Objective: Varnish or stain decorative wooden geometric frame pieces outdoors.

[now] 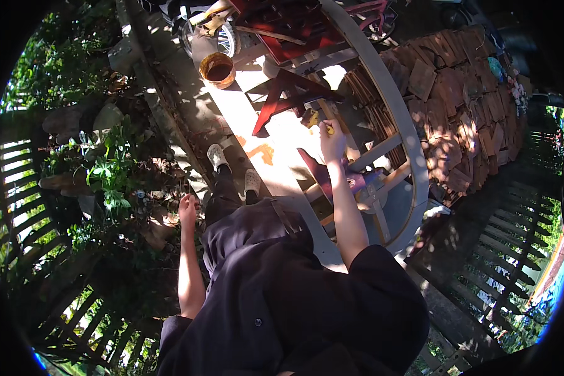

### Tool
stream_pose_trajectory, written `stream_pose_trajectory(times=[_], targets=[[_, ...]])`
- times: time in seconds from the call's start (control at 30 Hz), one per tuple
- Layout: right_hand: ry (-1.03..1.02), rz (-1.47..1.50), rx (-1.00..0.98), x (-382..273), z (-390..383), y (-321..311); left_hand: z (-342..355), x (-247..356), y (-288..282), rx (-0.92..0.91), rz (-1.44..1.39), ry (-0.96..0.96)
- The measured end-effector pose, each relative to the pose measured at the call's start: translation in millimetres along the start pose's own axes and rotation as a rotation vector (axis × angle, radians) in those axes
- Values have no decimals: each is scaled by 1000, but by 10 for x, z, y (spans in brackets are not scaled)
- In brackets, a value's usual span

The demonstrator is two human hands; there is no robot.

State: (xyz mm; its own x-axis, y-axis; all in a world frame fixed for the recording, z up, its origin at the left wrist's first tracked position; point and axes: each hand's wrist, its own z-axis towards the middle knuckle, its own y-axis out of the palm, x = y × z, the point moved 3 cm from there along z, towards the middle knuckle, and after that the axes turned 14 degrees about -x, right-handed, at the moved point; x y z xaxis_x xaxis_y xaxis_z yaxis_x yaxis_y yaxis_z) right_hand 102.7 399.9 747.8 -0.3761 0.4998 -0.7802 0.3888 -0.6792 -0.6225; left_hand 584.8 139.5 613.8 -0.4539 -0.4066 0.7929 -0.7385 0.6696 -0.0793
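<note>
My right hand reaches over a pale wooden work surface, its fingers closed around what looks like a yellow paintbrush. Strong sunlight washes out the area beside it, and the brush's tip is hard to make out. Just beyond the hand lies a dark red, angled wooden frame. Another dark red piece is near my right wrist. A stained tub of dark reddish-brown liquid stands farther off on the left of the surface. My left hand hangs at my side, fingers loosely bent, nothing visible in it.
A curved grey rim with crossbars bounds the work surface on the right. Beyond it rises a stack of clay tiles. More dark red wood lies at the far end. Plants and a slatted fence are to the left.
</note>
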Motion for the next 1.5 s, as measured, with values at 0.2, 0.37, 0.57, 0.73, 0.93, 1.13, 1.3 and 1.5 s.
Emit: stream_pose_trajectory(times=[0.2,0.37,0.57,0.73,0.93,1.13,1.3,1.5], targets=[[120,645,-216,-504,106,567,411,867,882,-200,217,158],[152,645,-434,-488,-125,725,785,1356,1622,-363,270,277],[11,-5,-98,-173,-272,46,990,1424,2097,-342,458,308],[295,-54,83,274,62,-349,1086,1410,2238,-256,604,276],[453,-96,-251,1075,599,-182,1041,1487,2957,-414,395,311],[376,-307,-490,585,821,581,1172,1474,2642,-531,185,186],[517,-439,-497,197,666,768,1157,1342,2442,-474,186,141],[409,-600,-515,197,710,669,1192,1321,2526,-478,127,138]])
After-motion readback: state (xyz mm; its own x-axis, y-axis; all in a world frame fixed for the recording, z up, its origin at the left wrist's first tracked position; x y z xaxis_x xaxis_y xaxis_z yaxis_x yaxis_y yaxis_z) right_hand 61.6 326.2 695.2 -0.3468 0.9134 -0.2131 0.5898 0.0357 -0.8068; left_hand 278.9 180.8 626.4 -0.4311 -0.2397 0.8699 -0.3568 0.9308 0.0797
